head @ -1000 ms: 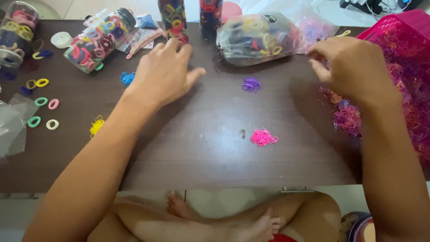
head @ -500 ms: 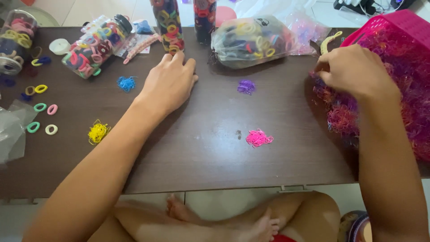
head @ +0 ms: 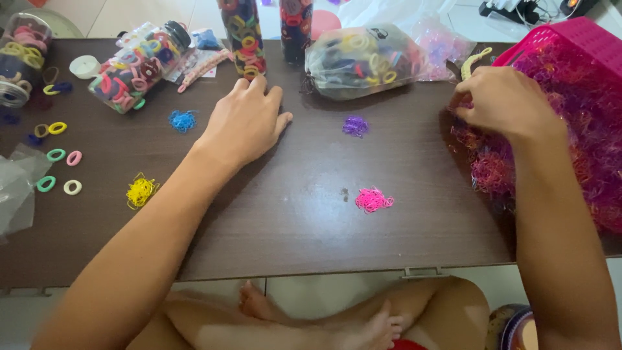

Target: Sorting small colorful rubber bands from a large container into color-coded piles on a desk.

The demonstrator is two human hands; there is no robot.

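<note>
Hands on the dark table, small elastic bands sorted into piles.
Near: pink pile, yellow pile, loose rings at left. Mid: left hand flat, fingers together, holding nothing; blue pile and purple pile either side. Right hand pinched into the mixed band heap beside the pink basket; what it grips, can't tell. Far: tipped jar, upright tubes, bag of bands.

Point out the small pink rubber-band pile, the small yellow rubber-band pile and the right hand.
small pink rubber-band pile (head: 374,199), head view, centre of the pile
small yellow rubber-band pile (head: 140,192), head view, middle of the pile
right hand (head: 502,104), head view, back of the hand
</note>
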